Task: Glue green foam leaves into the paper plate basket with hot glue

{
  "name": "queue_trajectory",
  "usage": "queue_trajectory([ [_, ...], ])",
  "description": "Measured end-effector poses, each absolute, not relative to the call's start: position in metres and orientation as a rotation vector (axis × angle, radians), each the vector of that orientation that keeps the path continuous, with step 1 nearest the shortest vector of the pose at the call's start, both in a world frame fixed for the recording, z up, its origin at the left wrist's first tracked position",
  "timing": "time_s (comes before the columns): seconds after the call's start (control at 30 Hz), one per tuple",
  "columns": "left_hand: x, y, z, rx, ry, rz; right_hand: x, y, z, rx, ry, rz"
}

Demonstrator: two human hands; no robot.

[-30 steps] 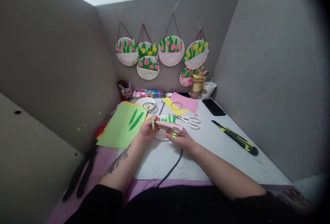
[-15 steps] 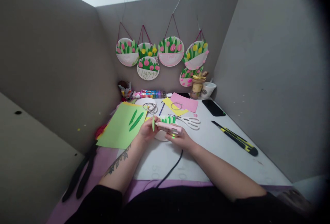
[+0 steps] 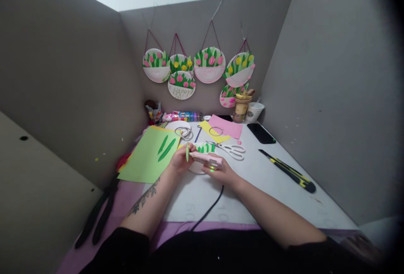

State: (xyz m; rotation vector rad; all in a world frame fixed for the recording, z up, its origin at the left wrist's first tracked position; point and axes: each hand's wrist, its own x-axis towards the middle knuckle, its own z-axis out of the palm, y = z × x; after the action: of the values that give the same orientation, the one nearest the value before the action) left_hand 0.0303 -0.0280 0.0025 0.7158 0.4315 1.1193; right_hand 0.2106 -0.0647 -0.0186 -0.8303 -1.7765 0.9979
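Observation:
My left hand (image 3: 182,158) pinches a light green paper leaf (image 3: 187,152), held upright on edge. In my right hand (image 3: 222,173) is a pink glue gun (image 3: 206,159) with a green light glowing; its nozzle points left at the leaf, close to or touching it. A black cord (image 3: 212,206) runs down from the gun toward me. Beneath both hands lies a white paper plate (image 3: 197,168) with green paper leaves (image 3: 204,147) along its upper part, partly hidden. Two dark green leaves (image 3: 166,150) rest on light green paper sheets (image 3: 145,160) to the left.
White-handled scissors (image 3: 233,152), a pink sheet (image 3: 229,126) and wire rings (image 3: 184,133) lie beyond the plate. On the right are a utility knife (image 3: 288,172) and a phone (image 3: 261,134). Cups (image 3: 254,112) stand at the back. Decorated plates (image 3: 210,72) hang on the grey partition.
The view has tilted up very slightly. The glue gun's tip has dipped a little beside the leaf; both hands keep their hold.

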Motion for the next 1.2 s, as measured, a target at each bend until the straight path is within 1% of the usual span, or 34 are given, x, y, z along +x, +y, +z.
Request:
queue_trajectory([
  [0.17, 0.031, -0.029, 0.004, 0.714, 0.445, 1.134, 0.21, -0.064, -0.021, -0.841, -1.758, 1.027],
  [0.43, 0.03, -0.025, 0.001, 0.705, 0.444, 1.139, 0.21, -0.067, -0.012, -0.815, -1.835, 0.95],
  [0.7, 0.028, -0.024, 0.0, 0.629, 0.426, 1.159, 0.209, -0.068, -0.015, -0.842, -1.794, 1.002],
  [1.0, 0.026, -0.022, 0.002, 0.617, 0.454, 1.162, 0.21, -0.068, -0.013, -0.827, -1.884, 0.888],
  [1.2, 0.024, -0.018, -0.001, 0.615, 0.446, 1.171, 0.21, -0.068, -0.013, -0.818, -1.886, 0.896],
])
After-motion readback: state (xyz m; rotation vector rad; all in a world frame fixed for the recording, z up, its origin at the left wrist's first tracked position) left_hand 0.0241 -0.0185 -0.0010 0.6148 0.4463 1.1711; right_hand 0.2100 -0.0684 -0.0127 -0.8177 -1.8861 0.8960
